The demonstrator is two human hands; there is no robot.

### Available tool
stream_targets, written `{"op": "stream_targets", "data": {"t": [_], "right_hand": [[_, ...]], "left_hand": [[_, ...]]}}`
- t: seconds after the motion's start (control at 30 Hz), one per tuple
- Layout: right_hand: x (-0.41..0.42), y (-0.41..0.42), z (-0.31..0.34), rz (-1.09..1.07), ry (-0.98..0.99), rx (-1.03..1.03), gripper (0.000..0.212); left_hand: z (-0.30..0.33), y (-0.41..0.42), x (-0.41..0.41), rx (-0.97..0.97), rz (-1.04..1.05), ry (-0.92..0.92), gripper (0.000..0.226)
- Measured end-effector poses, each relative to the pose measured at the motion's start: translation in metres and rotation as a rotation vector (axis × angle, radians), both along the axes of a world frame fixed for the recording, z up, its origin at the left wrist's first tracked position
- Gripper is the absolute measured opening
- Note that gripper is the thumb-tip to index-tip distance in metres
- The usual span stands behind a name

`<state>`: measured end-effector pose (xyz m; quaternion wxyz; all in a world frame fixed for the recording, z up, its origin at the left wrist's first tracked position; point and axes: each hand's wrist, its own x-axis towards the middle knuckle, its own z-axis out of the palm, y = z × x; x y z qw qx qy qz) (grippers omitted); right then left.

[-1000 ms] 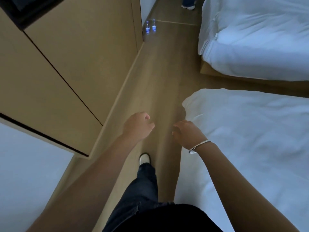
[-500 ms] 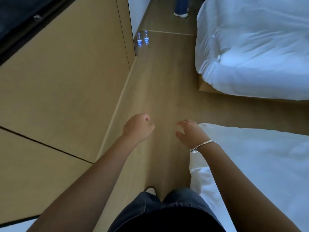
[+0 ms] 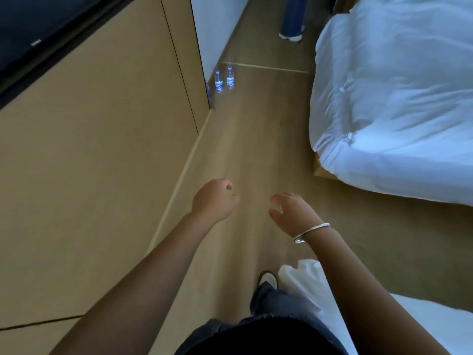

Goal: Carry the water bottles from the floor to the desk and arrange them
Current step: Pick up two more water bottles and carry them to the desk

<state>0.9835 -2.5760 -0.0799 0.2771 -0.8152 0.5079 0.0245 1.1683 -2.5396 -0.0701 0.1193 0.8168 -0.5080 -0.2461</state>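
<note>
Two small clear water bottles with blue labels, one [image 3: 218, 82] on the left and one [image 3: 230, 77] on the right, stand upright side by side on the wooden floor far ahead, beside the end of the wood-panelled wall. My left hand [image 3: 213, 199] is held out in front of me with its fingers curled and nothing in it. My right hand [image 3: 291, 212], with a silver bangle at the wrist, has its fingers spread and is empty. Both hands are far short of the bottles. No desk is in view.
A wood-panelled wall [image 3: 102, 149] with a dark screen [image 3: 38, 26] runs along my left. White-covered beds lie on my right, one ahead [image 3: 396, 98] and one close [image 3: 307, 290]. Another person's leg and shoe [image 3: 291, 26] stand beyond the bottles. A wooden floor aisle [image 3: 250, 139] leads forward.
I have walked forward along the aisle; the bottles appear nearer and the near bed has slid behind my right arm. My right hand's fingers have spread. Both hands stay empty.
</note>
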Motion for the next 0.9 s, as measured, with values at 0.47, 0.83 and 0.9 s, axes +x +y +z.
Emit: {"op": "stream_targets", "data": {"t": [0.47,0.83,0.9], "right_hand": [[0.048,-0.239,-0.010,0.050,0.008,0.049,0.040],[0.173,-0.435,0.004,0.035,0.015,0.049,0.040],[0.189,-0.467,0.005,0.021,0.005,0.047,0.040]], "left_hand": [[-0.011,-0.225,0.045,-0.023,0.080,0.040,0.036],[-0.007,-0.434,0.169,0.015,0.059,0.036,0.040],[-0.005,-0.469,0.187,0.012,0.052,0.035,0.040]]}}
